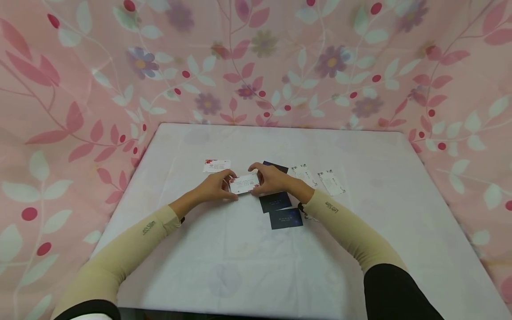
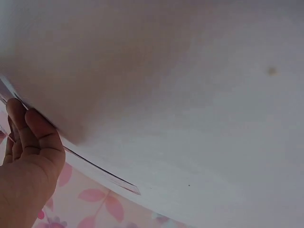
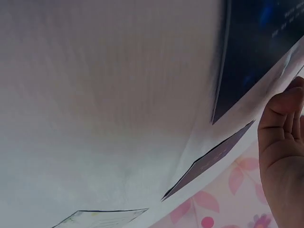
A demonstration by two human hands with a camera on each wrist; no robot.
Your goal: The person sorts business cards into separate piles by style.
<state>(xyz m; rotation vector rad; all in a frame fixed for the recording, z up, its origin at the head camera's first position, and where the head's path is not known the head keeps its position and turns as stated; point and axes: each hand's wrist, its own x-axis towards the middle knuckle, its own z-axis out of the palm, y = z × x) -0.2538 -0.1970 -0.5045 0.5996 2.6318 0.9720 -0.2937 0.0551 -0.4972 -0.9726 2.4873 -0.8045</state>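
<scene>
A white business card [image 1: 244,184] with red floral corners is held by both hands over the middle of the table. My left hand [image 1: 214,186] pinches its left end between thumb and fingers. The right end is gripped by my right hand [image 1: 274,178]. Close behind my left hand lies a matching red-flowered card [image 1: 216,166]. Two dark blue cards, one [image 1: 276,202] above the other [image 1: 286,218], lie just in front of my right hand. Behind that hand, a further dark card [image 1: 276,167] is partly covered. In the left wrist view, curled fingers [image 2: 42,126] hide much of the held card.
To the right lie white cards with dark leafy corners, one [image 1: 304,174] beside another [image 1: 331,182]. A bit of a similar card [image 1: 311,218] shows under my right forearm. A white cloth covers the table [image 1: 240,275]; a pink floral curtain [image 1: 256,62] hangs behind it.
</scene>
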